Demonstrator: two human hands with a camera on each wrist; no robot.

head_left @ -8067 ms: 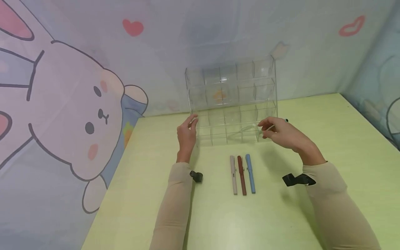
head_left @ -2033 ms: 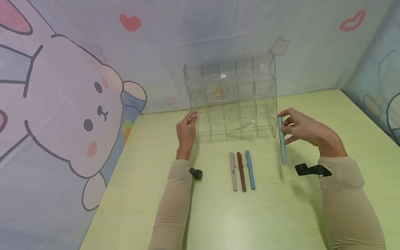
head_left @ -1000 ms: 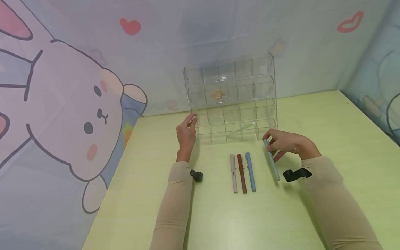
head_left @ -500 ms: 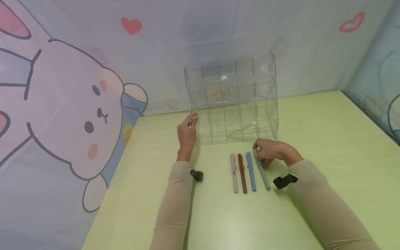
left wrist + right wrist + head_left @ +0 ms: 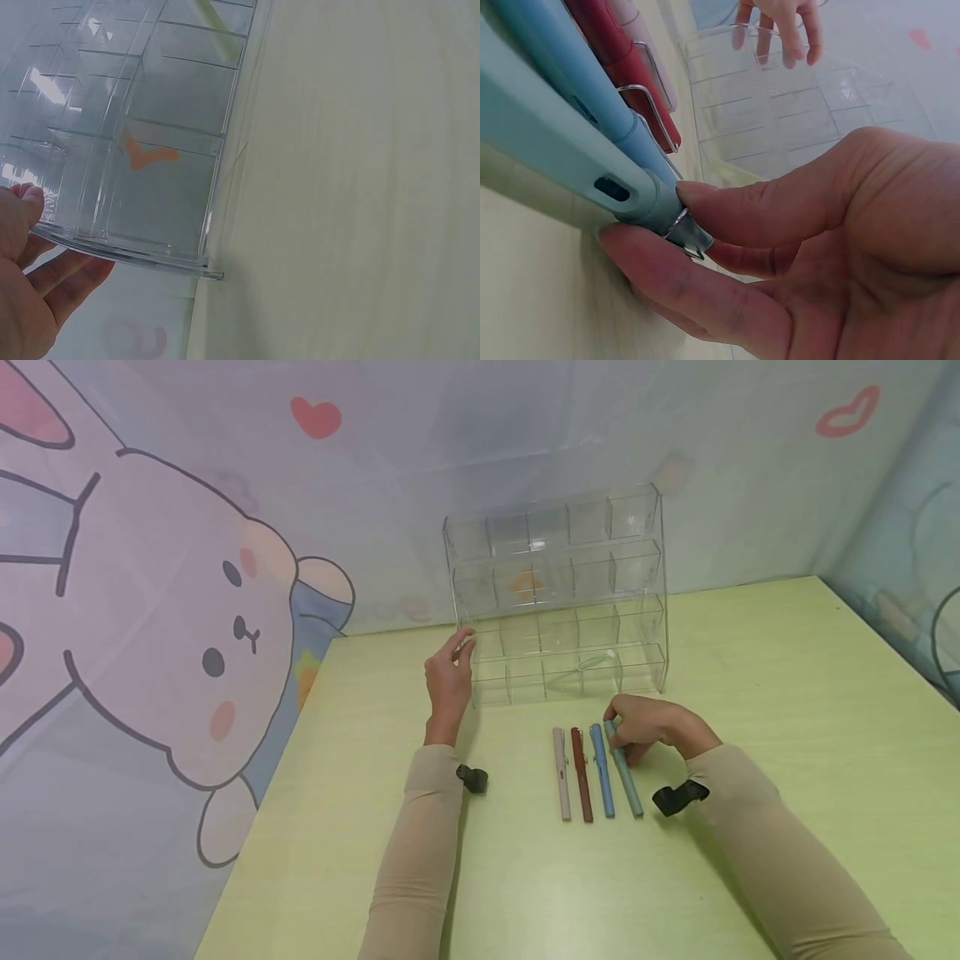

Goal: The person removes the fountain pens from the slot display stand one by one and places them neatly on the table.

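Note:
My right hand (image 5: 641, 724) pinches a mint-green pen (image 5: 628, 781) near its clip end, between thumb and fingers. This pen slants beside a blue pen (image 5: 603, 772), its upper end close to it. Further left lie a dark red pen (image 5: 582, 777) and a pale pinkish pen (image 5: 562, 777), roughly parallel. In the right wrist view the metal clip of the green pen (image 5: 562, 135) shows between the fingertips. My left hand (image 5: 448, 681) holds the left side of a clear acrylic rack (image 5: 558, 639), thumb on one face and fingers behind its edge (image 5: 124, 256).
The rack has several tiers of divided compartments and stands at the back of the pale yellow-green table (image 5: 525, 885). A slim pale-green strip (image 5: 596, 661) shows in its lowest tier. Behind it hangs a printed backdrop (image 5: 390, 485) with a rabbit.
My right hand, earlier at the rack's lower right, then held the green pen upright right of it. It has since moved left and down, laying the pen beside the blue one. Left hand unmoved.

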